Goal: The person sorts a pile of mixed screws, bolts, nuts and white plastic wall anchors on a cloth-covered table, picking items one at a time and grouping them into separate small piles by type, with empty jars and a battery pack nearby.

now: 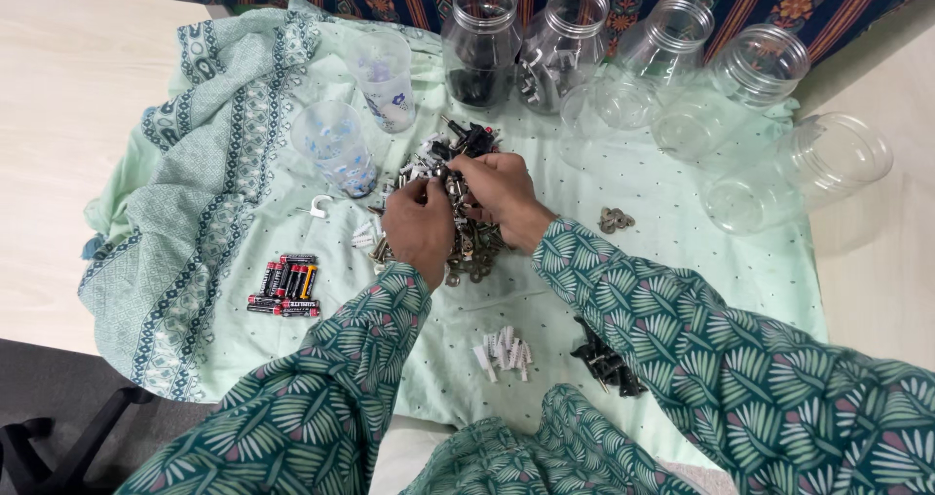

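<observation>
Landmark: mixed pile of small hardware [458,213], centre of the pale green cloth [682,252].

1. Batteries [284,285], black and red, a small group lying well left of the pile and nearer the person.
2. Two clear cups [336,149], up-left of the pile, upright, with small pieces inside.
3. White hook [319,205], just left of the pile, lying alone.
4. Left hand [419,227], resting on the pile's left edge, back of the hand up, fingers curled down into the pieces. They seem pinched on something small, but what is hidden.
5. Right hand [502,193], on the pile's upper right, wrist bent, fingertips meeting the left hand's over the middle. Fingers nearly closed on a small metal piece; its kind cannot be told.
6. White plastic plugs [503,351], a sorted group below the pile.
7. Black screws [606,361], a sorted group below-right of the pile.
8. Washers [616,220], a small group right of the pile.
9. Clear jars [672,42], a row beyond the pile to its right; two hold parts.

Step judged in hand: picking one kind out of the pile, both hands working one spot. Next move calls for a fine pinch to free a single piece.
</observation>
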